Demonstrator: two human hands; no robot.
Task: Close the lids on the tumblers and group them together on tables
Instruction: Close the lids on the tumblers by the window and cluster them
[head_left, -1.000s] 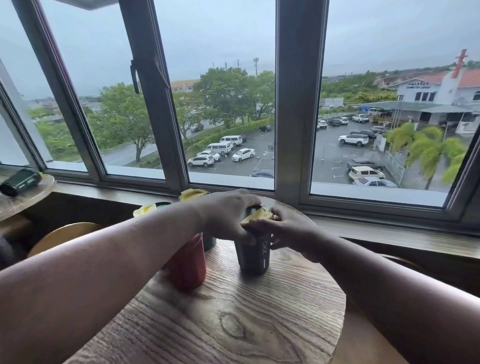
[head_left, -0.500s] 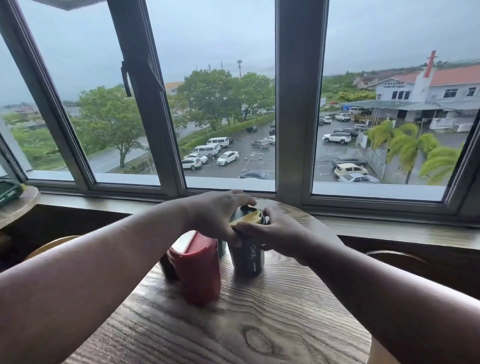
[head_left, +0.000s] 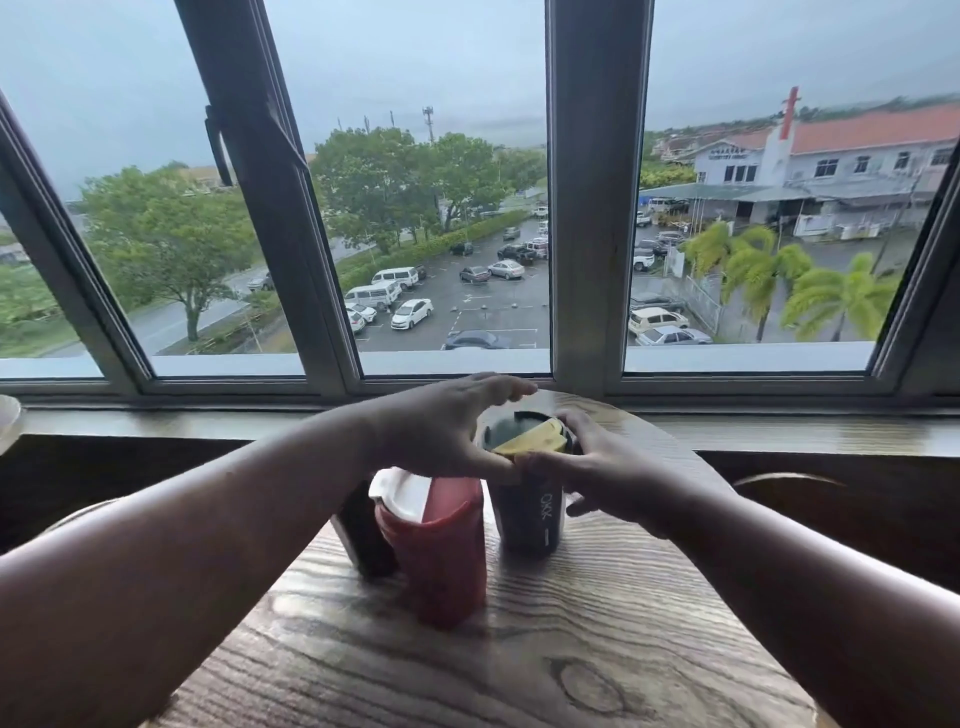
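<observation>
**Yellow flap half down, two tumblers waiting**

Both hands are on the dark tumbler (head_left: 529, 512) at the far middle of the round tabletop (head_left: 519, 649). The right hand (head_left: 608, 470) has its grip closed around the rim, thumb on the near edge of the yellow flap (head_left: 532, 441). The left hand (head_left: 447, 431) pinches that same edge with its thumb, while its fingers arch open above the lid, touching nothing that I can see. The flap sits tilted, raised at the back, so I judge this lid not yet shut.

Just left, near but apart, stands the red tumbler (head_left: 441, 551); its white flap (head_left: 402, 491) looks lifted, so probably another one to close. Behind it, a black tumbler (head_left: 363, 535) is mostly hidden, lid unseen.

Grouping looks good: all three stand close together. The closing is what remains.
</observation>
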